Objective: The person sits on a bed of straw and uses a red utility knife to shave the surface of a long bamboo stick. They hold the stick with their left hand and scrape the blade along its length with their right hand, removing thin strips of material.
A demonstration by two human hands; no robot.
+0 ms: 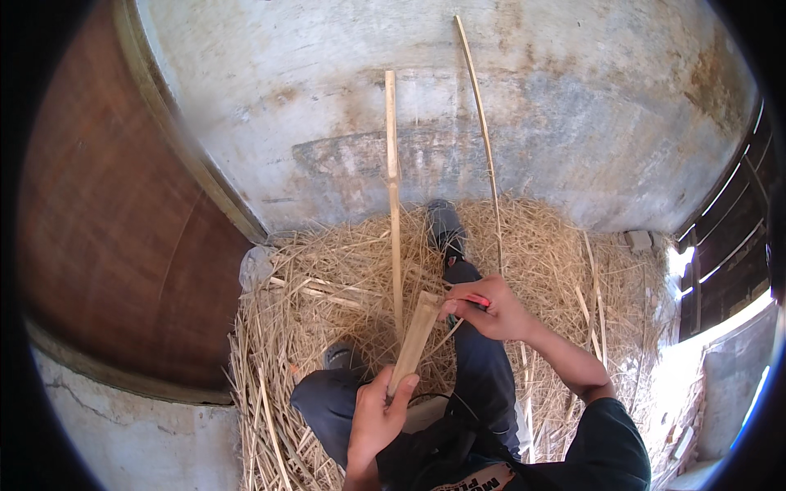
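Observation:
My left hand (379,412) is closed around the lower end of a split bamboo piece (417,337), which slants up and to the right over my lap. My right hand (494,308) is closed at the upper end of this piece, its fingertips touching the right edge. A small red-handled tool (477,301) shows between the right thumb and fingers. Its working end is hidden, so its exact kind cannot be told. A thin pale strip (449,335) sticks out below the right hand.
Straw-like shavings (344,245) cover the floor around my legs. A bamboo stick (394,204) and a thinner strip (483,123) lean on the stained wall (327,90) ahead. A brown door panel (123,229) stands left, a dark slatted wall (731,237) right.

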